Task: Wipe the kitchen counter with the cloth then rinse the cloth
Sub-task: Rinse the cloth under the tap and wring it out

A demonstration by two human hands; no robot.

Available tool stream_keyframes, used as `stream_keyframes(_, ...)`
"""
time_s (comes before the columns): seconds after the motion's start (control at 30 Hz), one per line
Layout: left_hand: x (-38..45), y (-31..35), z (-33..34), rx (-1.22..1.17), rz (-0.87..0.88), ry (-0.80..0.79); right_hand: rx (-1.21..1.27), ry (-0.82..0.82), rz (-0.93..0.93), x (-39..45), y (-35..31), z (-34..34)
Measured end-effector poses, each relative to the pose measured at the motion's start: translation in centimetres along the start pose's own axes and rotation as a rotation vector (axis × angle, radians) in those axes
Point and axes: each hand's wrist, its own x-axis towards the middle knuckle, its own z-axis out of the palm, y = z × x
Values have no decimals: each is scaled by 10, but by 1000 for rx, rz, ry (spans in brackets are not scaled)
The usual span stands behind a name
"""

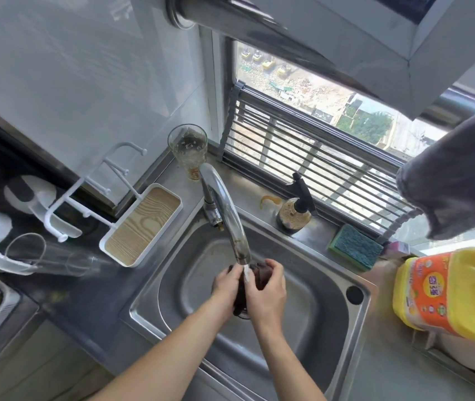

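Two bare hands hold a dark cloth bunched up over the steel sink, right under the tap, where a thin stream of water falls onto it. The left hand grips the cloth from one side and the right hand wraps its fingers around the other. Behind the sink's rim stand a soap bottle, a green sponge and a glass. A yellow jug sits to the sink's right.
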Motion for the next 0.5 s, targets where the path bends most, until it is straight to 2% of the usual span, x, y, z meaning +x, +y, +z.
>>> stream_keyframes(0.13,18,-5,-8,28,94,276,-27,208,-145,-5,1,-3)
stream_keyframes(0.2,28,-7,-15,49,54,332,10,227,-181,-6,0,-3)
stream_keyframes(0.3,15,1,-13,9,-7,148,67,34,-265,-9,-2,0)
stream_keyframes(0.37,16,2,-11,-27,-32,23,69,1,-255,-7,4,4)
stream_keyframes(0.5,12,0,-5,-222,-66,-44,57,-26,-26,-7,16,6)
